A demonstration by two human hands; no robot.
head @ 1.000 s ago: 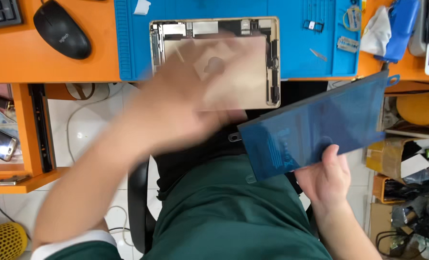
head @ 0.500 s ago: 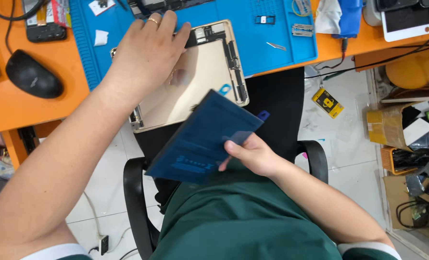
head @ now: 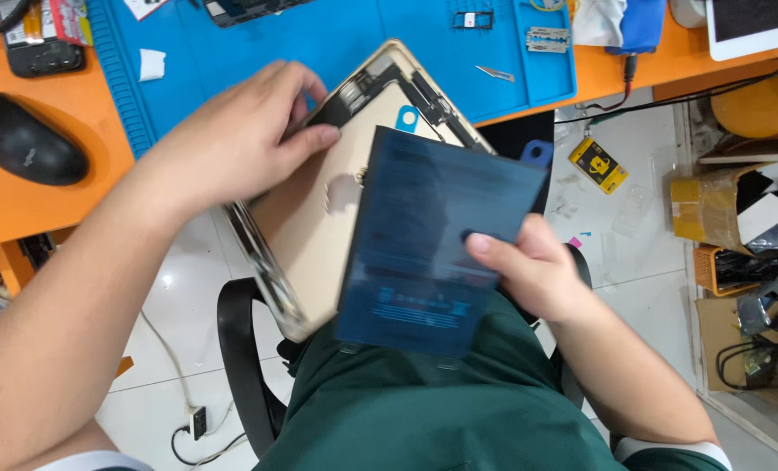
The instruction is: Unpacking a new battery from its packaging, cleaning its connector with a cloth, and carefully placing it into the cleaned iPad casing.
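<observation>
Room: we look down on a repair station; a white tiled floor (head: 633, 235) shows past the desk edge, with boxes and clutter at the right.
Surface: we note an orange surface (head: 49, 201) carrying a blue mat (head: 363, 44); a black mouse (head: 30, 150) lies at its left, small tools and a blade sit at the mat's far edge.
Shell: we find the gold tablet shell (head: 319, 235) open side up, tilted, its far end over the mat edge and its near end hanging out over the lap and chair (head: 241, 366).
Left hand: our left hand (head: 232, 148) grips the shell's far left part, fingers (head: 306, 139) curled closed over its edge.
Battery: the dark blue flat battery pack (head: 433, 244) lies just above the shell, overlapping its right half; whether it touches, we cannot tell.
Right hand: our right hand (head: 528, 270) holds the pack at its right edge, thumb on top, the other fingers hidden beneath.
Axis: we judge the pack's long axis near parallel to the shell's, both running from the lap towards the mat.
Relation: the shell's bay lies left of and under the pack; the right hand is nearer the pack, the left nearer the shell.
Clearance: we see the work held off the surface, over the green-clad lap (head: 433, 419).
</observation>
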